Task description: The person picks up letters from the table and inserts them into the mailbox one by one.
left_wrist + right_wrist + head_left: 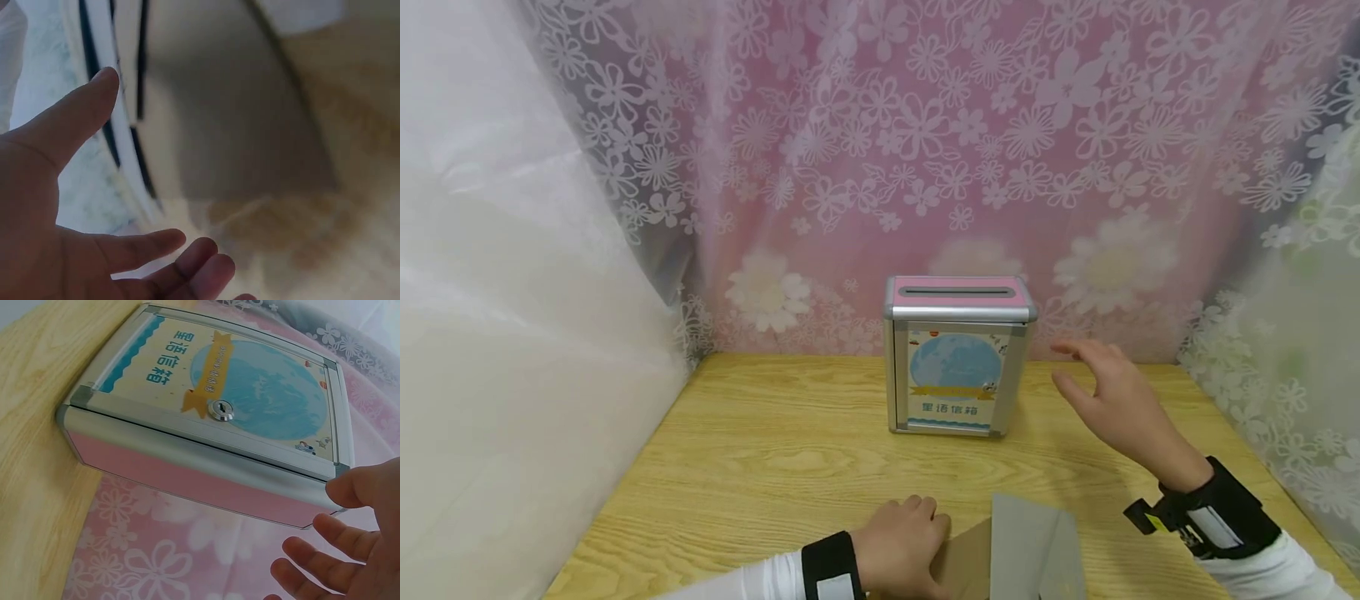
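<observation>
A pink-and-silver suggestion box stands upright on the table, with a slot in its top, a blue globe picture on its front and a keyhole lock on the door. My right hand hovers at the box's right side, fingers spread and empty; in the right wrist view its thumb overlaps the box's top corner. My left hand is low at the near edge, its fingers loosely apart beside a brown paper piece. A grey envelope with fold lines overlaps the brown piece, and both are cut off by the frame.
The light wood table runs back to a pink floral curtain. A white sheet hangs along the left side, and a pale floral one along the right.
</observation>
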{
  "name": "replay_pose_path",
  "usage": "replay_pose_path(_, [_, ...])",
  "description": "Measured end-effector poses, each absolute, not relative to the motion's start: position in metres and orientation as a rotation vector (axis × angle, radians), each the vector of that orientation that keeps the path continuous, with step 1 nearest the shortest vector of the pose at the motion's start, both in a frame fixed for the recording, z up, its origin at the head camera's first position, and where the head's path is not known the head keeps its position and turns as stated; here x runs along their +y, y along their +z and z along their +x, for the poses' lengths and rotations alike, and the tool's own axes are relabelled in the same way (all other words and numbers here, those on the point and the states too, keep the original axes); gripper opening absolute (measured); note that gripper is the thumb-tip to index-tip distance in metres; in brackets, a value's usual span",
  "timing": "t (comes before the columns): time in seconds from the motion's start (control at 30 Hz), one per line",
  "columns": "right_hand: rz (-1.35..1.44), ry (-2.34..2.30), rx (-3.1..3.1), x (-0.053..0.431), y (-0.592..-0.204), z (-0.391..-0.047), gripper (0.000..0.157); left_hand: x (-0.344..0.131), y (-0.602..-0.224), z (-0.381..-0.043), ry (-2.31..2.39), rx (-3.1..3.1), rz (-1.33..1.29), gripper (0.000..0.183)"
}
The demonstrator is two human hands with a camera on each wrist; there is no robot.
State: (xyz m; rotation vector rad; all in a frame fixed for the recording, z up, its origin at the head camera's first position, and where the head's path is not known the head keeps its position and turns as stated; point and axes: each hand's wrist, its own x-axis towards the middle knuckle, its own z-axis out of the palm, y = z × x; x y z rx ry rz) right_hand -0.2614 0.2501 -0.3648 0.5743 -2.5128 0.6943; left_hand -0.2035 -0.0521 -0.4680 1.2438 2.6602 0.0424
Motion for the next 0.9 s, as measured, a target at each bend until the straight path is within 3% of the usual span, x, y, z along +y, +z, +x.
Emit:
replay_pose_path(0.2, [0.611, 0.655, -2.498, 0.245, -0.378, -0.261, 0.040, -0.049, -0.483, -0.201, -0.031, 2.688, 1.252, 0.072])
replay_pose_path(0.37, [0.685, 0.577, -2.449, 0.235, -0.387, -0.264, 0.045, -0.048, -0.482, -0.200, 0.045, 2.709, 1.206, 0.066])
replay_pose_path(0.63, [0.569, 0.620, -2.416, 0.225, -0.392, -0.272, 0.026, -0.052, -0.482, -0.204, 0.126, 2.710, 1.105, 0.068])
replay_pose_path(0.9, [0.462, 0.592, -2.472, 0.221, -0.398, -0.282, 0.031, -0.056, -0.484, -0.209, 0.217, 2.698, 1.033, 0.075])
